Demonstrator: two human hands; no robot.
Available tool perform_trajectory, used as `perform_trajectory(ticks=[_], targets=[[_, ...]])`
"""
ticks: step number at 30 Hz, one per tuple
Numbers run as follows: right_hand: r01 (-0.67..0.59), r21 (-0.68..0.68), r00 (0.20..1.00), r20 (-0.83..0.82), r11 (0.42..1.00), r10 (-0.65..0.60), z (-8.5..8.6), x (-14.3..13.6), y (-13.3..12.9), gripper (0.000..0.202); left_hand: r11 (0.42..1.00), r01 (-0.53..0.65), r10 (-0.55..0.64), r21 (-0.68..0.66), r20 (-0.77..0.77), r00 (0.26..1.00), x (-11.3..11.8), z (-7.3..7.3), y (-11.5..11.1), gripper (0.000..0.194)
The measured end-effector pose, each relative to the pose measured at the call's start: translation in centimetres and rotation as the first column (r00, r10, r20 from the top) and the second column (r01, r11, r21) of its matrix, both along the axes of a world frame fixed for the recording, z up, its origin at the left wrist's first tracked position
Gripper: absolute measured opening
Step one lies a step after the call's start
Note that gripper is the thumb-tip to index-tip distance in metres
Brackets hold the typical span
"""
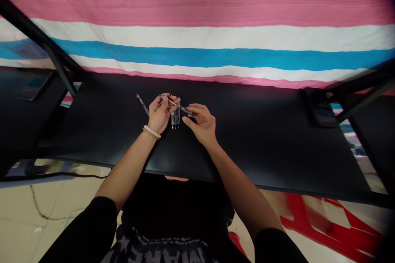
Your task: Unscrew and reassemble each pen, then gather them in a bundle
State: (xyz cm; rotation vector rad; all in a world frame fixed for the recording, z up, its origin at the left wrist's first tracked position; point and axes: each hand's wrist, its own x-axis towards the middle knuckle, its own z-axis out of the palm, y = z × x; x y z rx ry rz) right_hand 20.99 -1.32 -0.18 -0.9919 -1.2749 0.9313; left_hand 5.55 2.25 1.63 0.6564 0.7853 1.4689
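A slim pen [186, 110] slants between my two hands above the black table. My left hand [159, 115] pinches its upper left end between thumb and fingers, palm partly up. At the clip end, the fingers of my right hand [202, 125] curl around the pen, the thumb a little below it. Between the hands, a thin, light stretch of the pen shows. Several similar pens [175, 120] lie side by side on the table just under my hands, their upper parts partly hidden. Another pen [142, 103] lies slanted left of my left hand, its lower end hidden behind it.
The black table [253, 139] spans the view, with a striped cloth [197, 55] hanging along its back. A dark phone-like object [322, 109] lies at the right edge by a black metal brace. Red plastic stools [327, 230] stand below right. A cable [40, 211] trails over the floor.
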Motion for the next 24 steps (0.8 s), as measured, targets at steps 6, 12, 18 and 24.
perform_trajectory(ticks=[6,12,18,24], targets=[[0.127,-0.007,0.986,0.110,0.992,-0.125,0.3,0.0,-0.4,0.019,0.996,-0.086,0.085,-0.010,-0.049,0.995,-0.6,-0.4,0.5,0.022],[0.145,0.098,0.946,0.279,0.985,-0.167,0.8,0.3,-0.7,0.015,0.989,-0.142,0.139,-0.049,-0.059,0.989,-0.7,-0.5,0.6,0.019],[0.174,-0.010,0.962,0.217,0.985,-0.168,0.2,-0.1,-0.8,0.026,0.999,-0.004,0.002,-0.032,-0.065,0.998,0.9,-0.3,-0.3,0.023],[0.082,-0.121,0.987,0.145,0.989,-0.064,0.3,0.0,-0.4,0.038,0.998,-0.066,0.065,-0.017,-0.028,0.997,0.6,-0.5,0.0,0.021]])
